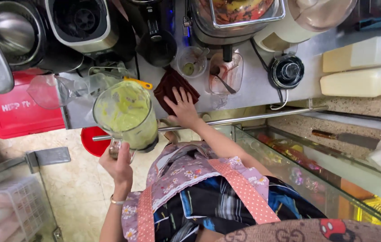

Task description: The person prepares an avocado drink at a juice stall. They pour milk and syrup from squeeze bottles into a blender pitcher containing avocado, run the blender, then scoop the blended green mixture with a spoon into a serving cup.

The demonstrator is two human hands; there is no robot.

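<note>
Nearest the camera, the left hand (119, 166) is closed round the handle of a clear blender jug (126, 117), so that grip is fully shut on it, and the jug is held up in the air just off the counter (253, 85) edge, at about 9 o'clock from the body. Blending looks pretty much done, judging by it: the jug is coated inside with a smooth pale green mix and there are no visible chunks. Pouring out doesn't seem to be started though, since the jug is held roughly upright and no green is seen in a serving cup. A bit further out, at 12 o'clock, the right hand (182, 106) is laid flat with fingers spread on a dark brown cloth (172, 86) on the counter; nothing is gripped there, it's an open palm pressed on the cloth. Beyond that, a small plastic cup (191, 62) with a green scrap in it and a pinkish cup (225, 72) with a spoon are stood side by side, and a black blender base (286, 71) is sat at 2 o'clock. Two pale squeeze bottles (361, 81) are lying far right.
</note>
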